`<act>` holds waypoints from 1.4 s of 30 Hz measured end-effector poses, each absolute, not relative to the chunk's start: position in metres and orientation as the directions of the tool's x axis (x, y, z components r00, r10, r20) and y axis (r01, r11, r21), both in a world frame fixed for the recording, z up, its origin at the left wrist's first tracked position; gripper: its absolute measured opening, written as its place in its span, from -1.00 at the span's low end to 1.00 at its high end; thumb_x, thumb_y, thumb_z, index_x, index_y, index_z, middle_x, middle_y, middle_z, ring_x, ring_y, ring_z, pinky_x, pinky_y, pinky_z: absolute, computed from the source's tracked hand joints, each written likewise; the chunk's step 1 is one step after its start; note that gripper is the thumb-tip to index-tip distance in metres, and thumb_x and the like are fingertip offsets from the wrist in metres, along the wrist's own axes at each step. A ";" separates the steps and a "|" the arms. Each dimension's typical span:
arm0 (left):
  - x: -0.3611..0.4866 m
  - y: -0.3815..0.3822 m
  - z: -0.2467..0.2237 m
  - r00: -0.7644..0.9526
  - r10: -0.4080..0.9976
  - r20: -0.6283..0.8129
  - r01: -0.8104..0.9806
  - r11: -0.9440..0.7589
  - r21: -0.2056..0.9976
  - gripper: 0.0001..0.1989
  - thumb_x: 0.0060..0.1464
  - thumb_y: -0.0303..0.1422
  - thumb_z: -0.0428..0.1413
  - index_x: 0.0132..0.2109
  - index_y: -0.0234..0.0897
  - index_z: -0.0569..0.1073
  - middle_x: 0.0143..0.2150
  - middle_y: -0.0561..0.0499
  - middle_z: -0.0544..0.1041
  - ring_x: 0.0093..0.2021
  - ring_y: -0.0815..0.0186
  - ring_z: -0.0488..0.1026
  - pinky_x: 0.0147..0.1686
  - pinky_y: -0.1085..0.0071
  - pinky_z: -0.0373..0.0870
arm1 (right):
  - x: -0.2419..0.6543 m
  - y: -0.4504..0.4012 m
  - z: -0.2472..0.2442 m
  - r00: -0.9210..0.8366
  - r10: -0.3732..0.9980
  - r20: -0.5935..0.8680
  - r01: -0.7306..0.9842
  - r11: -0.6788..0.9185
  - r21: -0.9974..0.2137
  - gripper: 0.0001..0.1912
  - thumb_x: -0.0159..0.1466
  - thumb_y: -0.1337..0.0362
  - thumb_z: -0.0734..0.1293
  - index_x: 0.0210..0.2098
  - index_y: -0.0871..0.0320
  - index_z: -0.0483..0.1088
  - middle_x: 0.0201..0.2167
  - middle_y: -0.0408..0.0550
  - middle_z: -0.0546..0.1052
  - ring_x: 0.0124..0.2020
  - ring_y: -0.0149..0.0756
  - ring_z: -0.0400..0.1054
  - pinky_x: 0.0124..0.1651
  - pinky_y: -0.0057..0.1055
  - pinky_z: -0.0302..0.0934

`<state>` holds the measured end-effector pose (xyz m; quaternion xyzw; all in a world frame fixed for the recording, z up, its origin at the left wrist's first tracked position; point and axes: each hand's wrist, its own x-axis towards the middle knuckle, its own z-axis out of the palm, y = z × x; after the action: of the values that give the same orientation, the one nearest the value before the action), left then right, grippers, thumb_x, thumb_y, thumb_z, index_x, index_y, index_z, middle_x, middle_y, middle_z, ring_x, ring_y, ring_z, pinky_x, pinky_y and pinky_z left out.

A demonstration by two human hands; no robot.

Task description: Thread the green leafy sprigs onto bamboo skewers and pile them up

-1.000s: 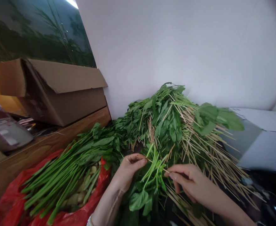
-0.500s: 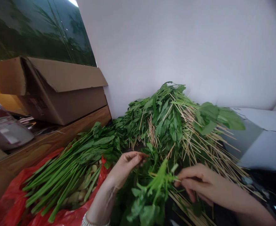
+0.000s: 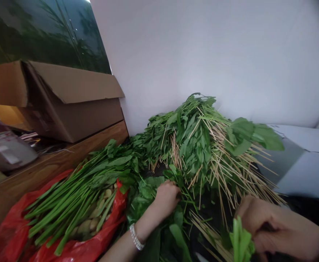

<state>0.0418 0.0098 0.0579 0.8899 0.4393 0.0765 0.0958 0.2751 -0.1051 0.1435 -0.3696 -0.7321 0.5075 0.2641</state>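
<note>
My left hand point(image 3: 168, 197), with a beaded bracelet point(image 3: 136, 237) at the wrist, reaches down among loose leafy greens point(image 3: 145, 191). It is curled closed, and its fingertips are hidden. At lower right, my right hand point(image 3: 271, 227) is closed, with a small bunch of cut green stems point(image 3: 239, 240) at its fingertips. The stick through that bunch is hard to see now. Beyond both hands rises a heap of leafy greens on skewers point(image 3: 197, 142), its pale wooden sticks point(image 3: 238, 163) pointing toward the lower right.
A red plastic bag point(image 3: 105, 233) at left holds long green stalks point(image 3: 75, 203) and pale pieces. Behind it, a cardboard box point(image 3: 80, 116) sits on a wooden surface point(image 3: 94, 147). Bare skewers point(image 3: 208, 233) lie near my right hand. A white box point(image 3: 309, 160) stands right, against the wall.
My right hand has moved right and toward me, carrying the bunch of greens away from the middle. My left hand has gone farther out and right, down into the loose leaves.
</note>
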 end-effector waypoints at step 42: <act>-0.014 0.017 0.116 0.012 0.931 0.365 0.267 -0.355 0.896 -0.73 -0.05 -0.25 0.22 -0.21 -0.31 0.61 -0.27 -0.07 0.63 -0.25 0.22 0.51 -0.19 0.37 0.41 | 0.247 -0.076 0.131 -0.350 0.921 -0.171 0.303 -0.061 -0.951 -0.70 0.23 0.10 0.26 -0.17 0.16 0.43 -0.57 -0.19 0.48 -0.80 -0.63 0.04 -0.73 -0.63 -0.14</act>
<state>-0.0143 0.0169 0.1165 0.6363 0.4707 0.5221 0.3179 0.2473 -0.0758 0.1309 -0.4923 -0.6219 0.5368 0.2877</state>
